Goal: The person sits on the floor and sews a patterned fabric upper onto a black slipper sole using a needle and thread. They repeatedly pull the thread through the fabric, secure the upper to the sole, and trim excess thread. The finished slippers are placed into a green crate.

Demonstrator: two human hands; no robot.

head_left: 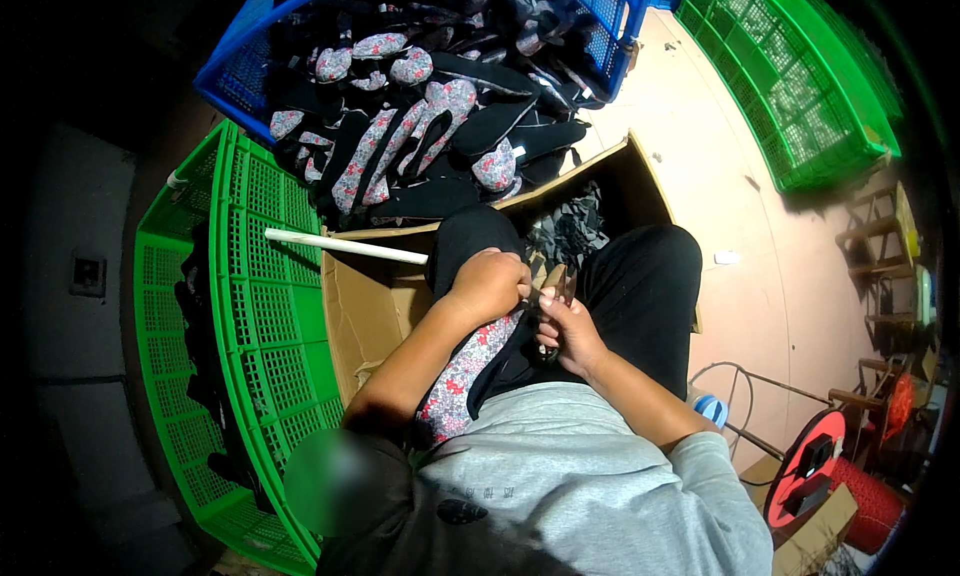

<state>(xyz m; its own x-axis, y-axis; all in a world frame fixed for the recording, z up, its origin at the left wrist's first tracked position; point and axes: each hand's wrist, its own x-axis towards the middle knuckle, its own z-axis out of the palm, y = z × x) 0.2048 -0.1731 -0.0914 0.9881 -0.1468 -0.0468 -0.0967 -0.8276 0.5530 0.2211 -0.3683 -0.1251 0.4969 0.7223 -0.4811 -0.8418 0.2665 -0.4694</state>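
Over my left thigh lies a floral fabric slipper (468, 381), patterned in red, pink and grey. My left hand (490, 284) is closed around its upper end, with the fingers curled toward my lap. Close beside it, my right hand (570, 334) grips what look like thread snips (562, 284), their dark metallic end pointing up between my knees. The two hands nearly meet, and the spot where tool and fabric come together is partly hidden by my fingers.
Ahead, a blue crate (232, 66) overflows with black and floral slippers (400, 126). A cardboard box (375, 311) with dark scraps (572, 226) sits below my knees. Left stands a green crate (275, 306) near a white rod (345, 245); another green crate (770, 86) is far right.
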